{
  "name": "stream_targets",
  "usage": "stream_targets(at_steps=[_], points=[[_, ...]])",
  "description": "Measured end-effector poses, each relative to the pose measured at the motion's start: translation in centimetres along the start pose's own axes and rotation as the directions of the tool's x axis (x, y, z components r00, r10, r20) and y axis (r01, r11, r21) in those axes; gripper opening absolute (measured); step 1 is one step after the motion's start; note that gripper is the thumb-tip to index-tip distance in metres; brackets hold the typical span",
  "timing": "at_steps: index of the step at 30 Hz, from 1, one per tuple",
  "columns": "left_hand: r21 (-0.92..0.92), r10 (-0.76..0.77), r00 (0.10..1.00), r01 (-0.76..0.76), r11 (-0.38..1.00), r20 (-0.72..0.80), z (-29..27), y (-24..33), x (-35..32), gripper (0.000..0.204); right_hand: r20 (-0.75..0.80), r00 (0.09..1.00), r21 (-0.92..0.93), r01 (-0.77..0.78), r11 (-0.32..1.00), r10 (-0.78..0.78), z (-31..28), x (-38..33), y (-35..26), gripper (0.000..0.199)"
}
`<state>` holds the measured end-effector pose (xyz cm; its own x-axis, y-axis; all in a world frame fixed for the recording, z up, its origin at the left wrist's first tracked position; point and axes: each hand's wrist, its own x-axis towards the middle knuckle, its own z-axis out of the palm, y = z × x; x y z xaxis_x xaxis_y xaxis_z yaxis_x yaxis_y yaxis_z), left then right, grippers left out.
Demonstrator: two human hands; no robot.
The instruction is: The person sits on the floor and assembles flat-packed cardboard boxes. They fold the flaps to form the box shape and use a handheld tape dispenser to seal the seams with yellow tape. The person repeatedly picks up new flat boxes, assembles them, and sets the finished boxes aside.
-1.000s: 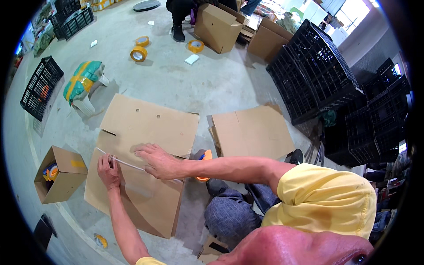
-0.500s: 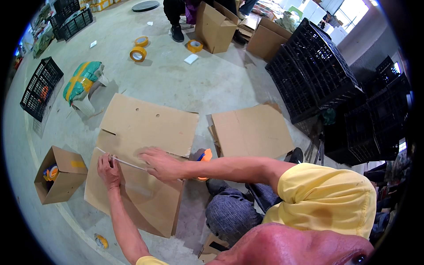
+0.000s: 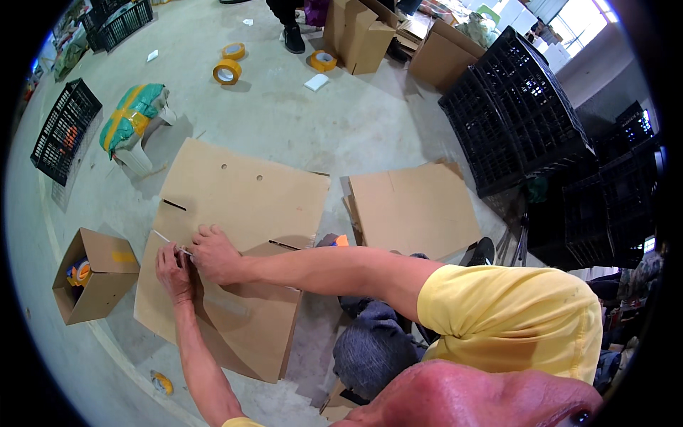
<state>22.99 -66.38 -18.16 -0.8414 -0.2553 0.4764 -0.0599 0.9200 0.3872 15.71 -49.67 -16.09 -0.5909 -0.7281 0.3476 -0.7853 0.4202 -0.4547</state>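
A flattened cardboard box (image 3: 274, 206) lies on the floor before me, with two small round holes and dark slots cut in it. A thin pale line, like a raised flap's edge, crosses it near its left side. My left hand (image 3: 174, 274) is closed on the near cardboard flap (image 3: 252, 331) at this edge, fingers bent. Close against it, my right hand (image 3: 215, 256) has its fingers curled over the same edge; its fingertips are partly hidden.
To the right lies another flattened cardboard stack (image 3: 416, 210). An open small carton (image 3: 107, 281) holding a tape dispenser stands at left. Beyond are a padded stool (image 3: 135, 124), tape rolls (image 3: 228, 71), black crates (image 3: 516, 114) and another person's leg (image 3: 290, 25).
My right hand has moved left along the edge to meet my left hand, its fingers now bent. The left hand stays at the edge. The view has shifted slightly.
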Motion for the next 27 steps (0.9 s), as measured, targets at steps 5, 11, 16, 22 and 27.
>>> stream_targets(at_steps=[5, 11, 16, 22, 27], points=[[-0.038, -0.067, 0.998, 0.066, 0.997, -0.006, 0.2, 0.6, 0.1, 0.022, -0.049, 0.998, 0.129, -0.018, 0.992, 0.024, 0.5, 0.4, 0.2, 0.011], [0.018, 0.002, 1.0, -0.001, 1.0, -0.029, 0.4, 0.4, 0.1, 0.021, -0.067, 0.995, 0.155, -0.058, 0.986, 0.069, 0.6, 1.0, 0.3, 0.011], [-0.02, -0.058, 0.997, 0.057, 0.998, -0.045, 0.6, 0.1, -0.3, 0.018, -0.109, 0.992, 0.127, -0.046, 0.991, 0.06, 0.6, 0.9, -0.1, 0.011], [-0.011, -0.097, 0.995, 0.097, 0.995, -0.022, 0.5, 1.0, -0.1, 0.017, -0.099, 0.994, 0.181, -0.036, 0.983, 0.055, 0.6, 0.8, 0.3, 0.012], [-0.043, -0.187, 0.981, 0.189, 0.981, 0.046, 0.2, 1.0, 0.1, 0.018, -0.088, 0.995, 0.17, -0.035, 0.985, 0.051, 0.3, 0.9, 0.4, 0.011]])
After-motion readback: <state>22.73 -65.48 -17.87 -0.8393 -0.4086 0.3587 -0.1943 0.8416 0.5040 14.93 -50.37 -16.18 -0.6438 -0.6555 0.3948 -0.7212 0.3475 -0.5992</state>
